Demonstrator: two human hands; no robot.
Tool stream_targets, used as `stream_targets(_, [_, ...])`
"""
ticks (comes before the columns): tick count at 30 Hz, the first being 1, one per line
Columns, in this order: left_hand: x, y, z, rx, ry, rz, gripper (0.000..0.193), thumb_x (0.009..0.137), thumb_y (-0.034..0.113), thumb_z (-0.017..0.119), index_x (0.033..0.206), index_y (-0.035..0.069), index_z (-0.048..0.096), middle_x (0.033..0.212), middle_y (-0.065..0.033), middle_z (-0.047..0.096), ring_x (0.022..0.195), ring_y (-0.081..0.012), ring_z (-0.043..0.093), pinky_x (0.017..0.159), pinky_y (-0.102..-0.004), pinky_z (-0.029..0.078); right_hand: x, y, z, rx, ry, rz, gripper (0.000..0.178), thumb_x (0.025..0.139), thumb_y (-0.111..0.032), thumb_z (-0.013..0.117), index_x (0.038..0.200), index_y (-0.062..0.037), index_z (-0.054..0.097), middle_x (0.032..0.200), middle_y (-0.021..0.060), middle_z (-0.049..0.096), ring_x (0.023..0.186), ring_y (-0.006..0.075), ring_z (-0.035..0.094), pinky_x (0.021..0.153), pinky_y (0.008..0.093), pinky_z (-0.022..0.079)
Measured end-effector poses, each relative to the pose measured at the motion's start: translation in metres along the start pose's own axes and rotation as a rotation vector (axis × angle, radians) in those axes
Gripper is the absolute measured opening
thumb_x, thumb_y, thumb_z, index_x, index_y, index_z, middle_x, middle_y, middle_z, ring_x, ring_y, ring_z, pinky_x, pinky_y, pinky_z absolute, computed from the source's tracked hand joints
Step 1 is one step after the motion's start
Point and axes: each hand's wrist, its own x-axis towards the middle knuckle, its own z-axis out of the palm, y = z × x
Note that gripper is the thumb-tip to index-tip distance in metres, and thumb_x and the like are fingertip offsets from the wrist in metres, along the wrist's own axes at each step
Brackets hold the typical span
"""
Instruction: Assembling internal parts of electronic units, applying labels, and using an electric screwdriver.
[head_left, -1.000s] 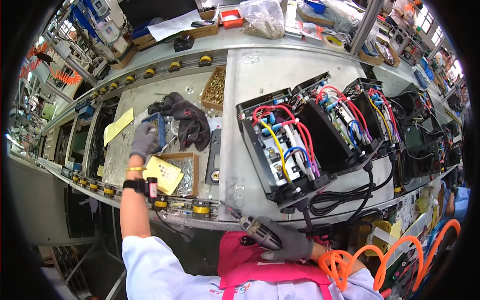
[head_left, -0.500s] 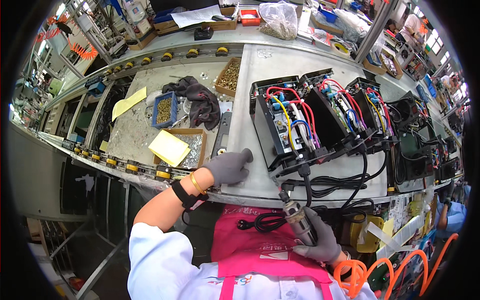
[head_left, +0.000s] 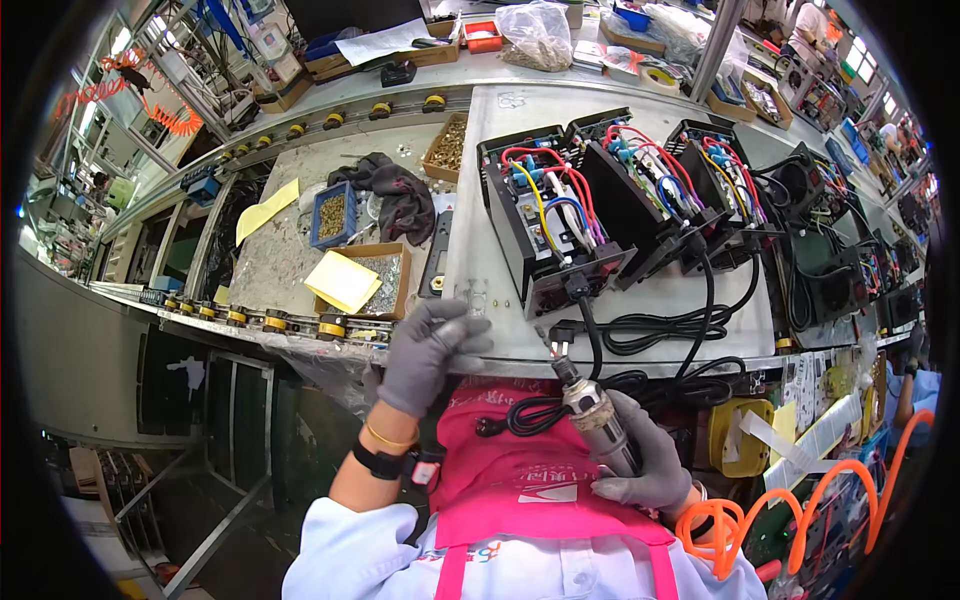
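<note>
My left hand [head_left: 425,355], in a grey glove, hovers over the table's front edge. Its fingers are bent but apart, and nothing shows in them. Two small screws [head_left: 500,302] lie on the pale board [head_left: 470,230] just beyond its fingertips. My gloved right hand [head_left: 650,460] is wrapped round a pneumatic screwdriver [head_left: 600,425] in front of my pink apron, its bit pointing up and away toward the board's edge. Nearest to that tip stands a black metal power-supply unit [head_left: 510,230], with red, yellow, blue and white wires along its open side.
Two similar units stand to its right, with black power cables [head_left: 665,325] coiled before them. At left are a blue bin of screws [head_left: 333,215], a cardboard box [head_left: 395,275] with yellow paper, and a dark cloth [head_left: 395,195]. An orange coiled hose [head_left: 790,500] runs off right.
My left hand has drawn back toward me from the board, its fingers loosening, and two screws now show there. The screwdriver stays in my right hand, tilted much as before.
</note>
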Motion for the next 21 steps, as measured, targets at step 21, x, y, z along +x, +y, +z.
stream_targets(21, [-0.022,-0.046,0.039,-0.132,0.055,0.120,0.024,0.093,0.022,0.062,0.101,0.000,0.061,0.061,-0.0011,0.054,0.044,-0.0088,0.045,0.038,-0.0223,0.036,-0.015,0.007,0.014,-0.177,-0.043,-0.005,0.099,0.070,-0.031,0.083,0.144,0.0042,0.028,0.125,0.0188,0.055,0.114,0.0234,0.056,0.097,0.0315,0.041])
